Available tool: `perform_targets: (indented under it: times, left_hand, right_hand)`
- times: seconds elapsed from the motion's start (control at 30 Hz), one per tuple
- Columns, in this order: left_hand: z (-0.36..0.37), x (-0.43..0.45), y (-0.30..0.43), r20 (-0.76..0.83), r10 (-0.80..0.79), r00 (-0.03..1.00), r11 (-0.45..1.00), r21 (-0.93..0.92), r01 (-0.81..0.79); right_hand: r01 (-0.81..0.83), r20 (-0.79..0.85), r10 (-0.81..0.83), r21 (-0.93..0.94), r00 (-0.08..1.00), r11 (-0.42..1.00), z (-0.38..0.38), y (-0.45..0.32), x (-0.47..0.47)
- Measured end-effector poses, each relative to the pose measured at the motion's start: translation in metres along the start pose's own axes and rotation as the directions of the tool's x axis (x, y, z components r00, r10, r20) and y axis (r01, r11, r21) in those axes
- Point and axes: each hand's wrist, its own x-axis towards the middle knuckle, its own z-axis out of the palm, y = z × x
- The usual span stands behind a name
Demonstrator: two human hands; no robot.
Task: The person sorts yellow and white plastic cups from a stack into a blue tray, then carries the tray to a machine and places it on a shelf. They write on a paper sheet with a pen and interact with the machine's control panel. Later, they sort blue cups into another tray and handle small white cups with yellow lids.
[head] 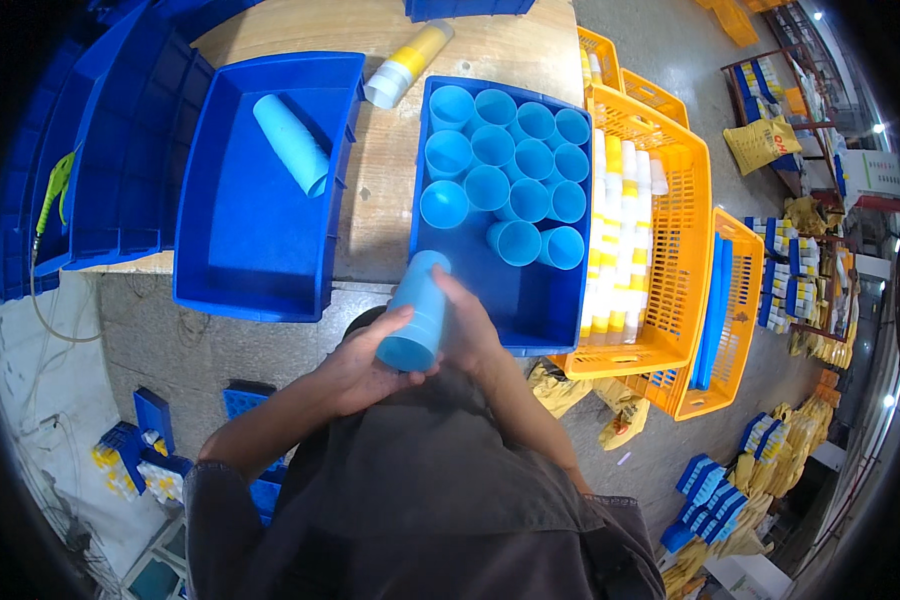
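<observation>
Between my two hands is a light blue plastic tube (423, 294), tilted with its open end towards me. My left hand (367, 360) wraps the lower end, thumb on top. On the upper right side, my right hand (465, 319) grips it too, some of its fingers hidden behind. Just beyond stands a blue plastic bin (450, 244) holding several similar light blue tubes (492, 145) upright, mouths up, packed towards its far and right sides. Left of it, a second blue bin (247, 255) contains one light blue tube (291, 145) lying on its side.
A yellow, white and clear stack of cups (409, 64) lies on the wooden table (379, 187). Right of the table, an orange crate (675, 247) holds white and yellow stacks. At far left, a green air blow gun (54, 191) hangs by more blue bins (120, 135).
</observation>
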Motion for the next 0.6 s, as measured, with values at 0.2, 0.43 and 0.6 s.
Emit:
perform_targets:
  times: [0.2, 0.43, 0.6]
  left_hand:
    - [0.004, -0.03, -0.003, -0.008, 0.024, 1.0, 0.996, 0.09, -0.024]
    - [0.016, -0.087, -0.022, -0.087, -0.045, 0.995, 0.915, 0.395, 0.076]
    - [0.0, -0.076, -0.009, -0.088, 0.202, 0.975, 0.882, 0.448, -0.142]
  right_hand:
    - [-0.014, -0.002, 0.014, 0.084, 1.0, 0.996, 0.017, 0.019, -0.014]
    - [0.301, -0.239, -0.242, 0.252, 0.94, 0.92, -0.026, 0.021, 0.005]
    - [0.168, -0.163, -0.121, 0.313, 0.979, 0.935, -0.061, -0.004, 0.029]
